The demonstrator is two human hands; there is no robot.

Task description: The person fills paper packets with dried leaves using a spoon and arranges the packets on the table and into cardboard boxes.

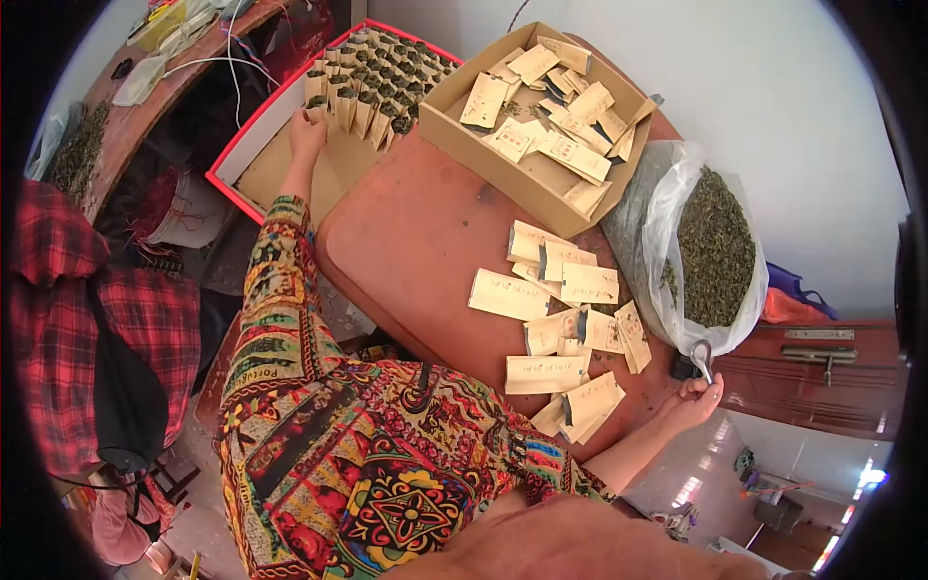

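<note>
My left hand [307,133] reaches into a shallow red-rimmed box [253,198], its fingers closed on the top of a small paper bag [315,101]. Rows of upright, open paper bags [362,114] filled with dark dried leaves stand beside it in the box. At the table's right edge, my right hand [698,396] grips a metal spoon [703,360] by its handle. The spoon's bowl points up, close to a clear plastic sack [667,246] of dried leaves [715,251]. Whether the spoon holds any leaves cannot be made out.
Several flat paper bags [509,294] lie scattered on the reddish table [425,232]. A cardboard box [483,150] holds more of them at the back. Another person in a plaid shirt [145,348] is at the left, near a cluttered wooden bench [140,111].
</note>
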